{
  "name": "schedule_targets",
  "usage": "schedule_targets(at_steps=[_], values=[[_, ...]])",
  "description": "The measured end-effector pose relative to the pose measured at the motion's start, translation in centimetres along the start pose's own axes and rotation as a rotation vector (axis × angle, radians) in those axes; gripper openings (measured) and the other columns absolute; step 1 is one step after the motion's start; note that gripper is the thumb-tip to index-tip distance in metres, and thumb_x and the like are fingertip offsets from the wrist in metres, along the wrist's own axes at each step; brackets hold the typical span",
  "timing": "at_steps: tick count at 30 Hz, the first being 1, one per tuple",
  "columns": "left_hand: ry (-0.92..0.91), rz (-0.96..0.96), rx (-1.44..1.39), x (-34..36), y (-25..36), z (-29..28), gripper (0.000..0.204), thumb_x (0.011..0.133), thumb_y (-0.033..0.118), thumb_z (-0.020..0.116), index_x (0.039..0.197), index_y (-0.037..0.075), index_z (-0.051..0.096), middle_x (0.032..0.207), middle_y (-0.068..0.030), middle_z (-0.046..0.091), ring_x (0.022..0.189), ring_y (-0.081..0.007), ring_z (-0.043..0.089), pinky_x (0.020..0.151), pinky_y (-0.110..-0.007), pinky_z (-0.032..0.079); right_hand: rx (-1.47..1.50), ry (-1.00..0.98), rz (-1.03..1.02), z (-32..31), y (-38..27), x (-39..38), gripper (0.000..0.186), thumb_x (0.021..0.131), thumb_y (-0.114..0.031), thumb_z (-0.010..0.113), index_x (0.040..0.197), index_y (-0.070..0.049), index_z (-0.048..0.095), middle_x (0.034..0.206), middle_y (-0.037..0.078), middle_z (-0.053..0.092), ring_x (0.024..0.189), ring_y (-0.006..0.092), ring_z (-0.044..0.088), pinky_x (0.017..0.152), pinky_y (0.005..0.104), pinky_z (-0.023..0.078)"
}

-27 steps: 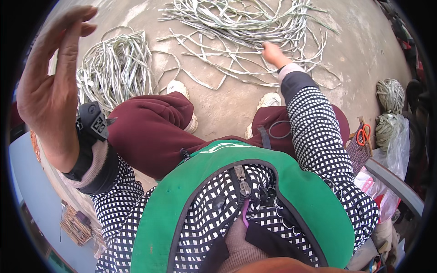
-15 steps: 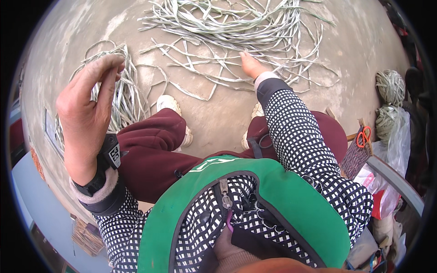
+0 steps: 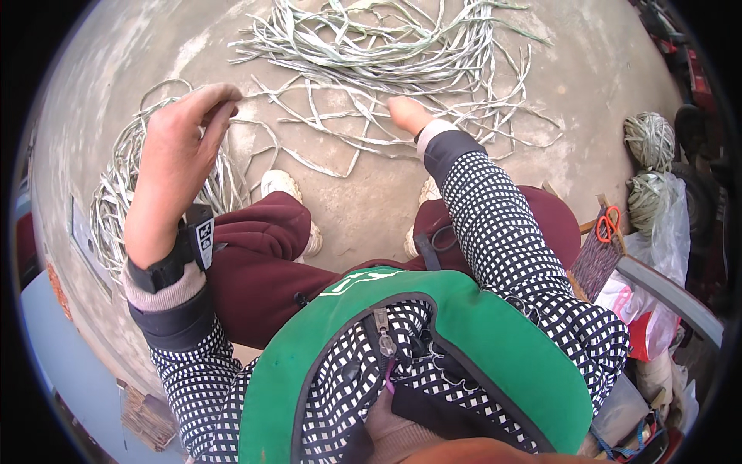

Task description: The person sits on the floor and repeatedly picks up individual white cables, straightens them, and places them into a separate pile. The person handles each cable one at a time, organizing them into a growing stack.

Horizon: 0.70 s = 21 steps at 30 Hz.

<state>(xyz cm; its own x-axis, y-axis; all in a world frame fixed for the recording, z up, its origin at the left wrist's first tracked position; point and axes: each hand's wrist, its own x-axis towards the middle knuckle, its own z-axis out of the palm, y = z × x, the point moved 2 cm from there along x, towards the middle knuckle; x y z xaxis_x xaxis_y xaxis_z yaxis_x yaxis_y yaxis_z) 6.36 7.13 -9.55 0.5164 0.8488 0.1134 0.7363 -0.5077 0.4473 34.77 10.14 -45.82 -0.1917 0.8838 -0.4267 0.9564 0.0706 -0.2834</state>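
My left hand is raised over the left pile of pale flat strands, fingertips pinched together; whether a thin strand is between them is unclear. My right hand reaches forward among loose pale strands below the larger spread bundle. Its fingers look curled closed, and what they hold is hidden. The strands lie on a concrete floor beyond my white shoes.
Two wound balls of pale strand stand at the right, with orange scissors, plastic bags and a grey metal bar. At the left are a pale blue board and a bundle of short sticks.
My left hand has come right and downward from high at the far left, closer to the middle. My right hand has shifted left across the loose strands, slightly farther from the right edge.
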Motion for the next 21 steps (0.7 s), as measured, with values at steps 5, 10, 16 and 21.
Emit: schedule_targets(at_steps=[5,10,16,21], values=[[-0.044,0.037,0.025,0.9,-1.1,1.1,0.016,0.087,0.008,0.057,0.099,-0.002,0.062,0.078,-0.0139,0.066,0.072,-0.0191,0.065,0.065,-0.029,0.049,0.241,0.304,-0.157,-11.1,-5.2,0.0,0.020,0.086,-0.016,0.053,0.089,0.001,0.062,0.093,0.022,0.064,0.089,0.0377,0.062,0.079,0.0456,0.049],[-0.117,-0.012,-0.070,2.0,-1.4,2.5,0.025,0.092,0.019,0.054,0.095,-0.004,0.061,0.075,-0.0126,0.066,0.069,-0.0175,0.066,0.062,-0.029,0.050,0.778,0.308,-0.429,-23.8,-10.0,-6.1,0.018,0.097,-0.014,0.045,0.092,-0.001,0.056,0.083,0.006,0.066,0.067,0.0082,0.059,0.064,0.0242,0.050],[-0.392,-0.292,-0.917,2.0,-0.2,3.8,0.062,0.095,0.051,0.039,0.103,-0.007,0.057,0.082,-0.0144,0.067,0.069,-0.0182,0.067,0.062,-0.027,0.055,1.277,0.267,-0.796,-28.5,-14.6,-15.6,0.028,0.100,-0.025,0.042,0.101,0.000,0.053,0.101,0.015,0.063,0.083,0.0136,0.061,0.079,0.0281,0.051],[-0.095,-0.237,-1.282,2.3,0.4,2.9,0.046,0.094,0.033,0.054,0.114,-0.008,0.052,0.093,-0.0138,0.065,0.086,-0.0191,0.066,0.079,-0.028,0.052,1.401,0.056,-0.652,-25.4,-17.4,-17.7,0.029,0.099,-0.022,0.042,0.107,0.005,0.051,0.097,0.013,0.063,0.081,0.0160,0.063,0.077,0.0279,0.052]])
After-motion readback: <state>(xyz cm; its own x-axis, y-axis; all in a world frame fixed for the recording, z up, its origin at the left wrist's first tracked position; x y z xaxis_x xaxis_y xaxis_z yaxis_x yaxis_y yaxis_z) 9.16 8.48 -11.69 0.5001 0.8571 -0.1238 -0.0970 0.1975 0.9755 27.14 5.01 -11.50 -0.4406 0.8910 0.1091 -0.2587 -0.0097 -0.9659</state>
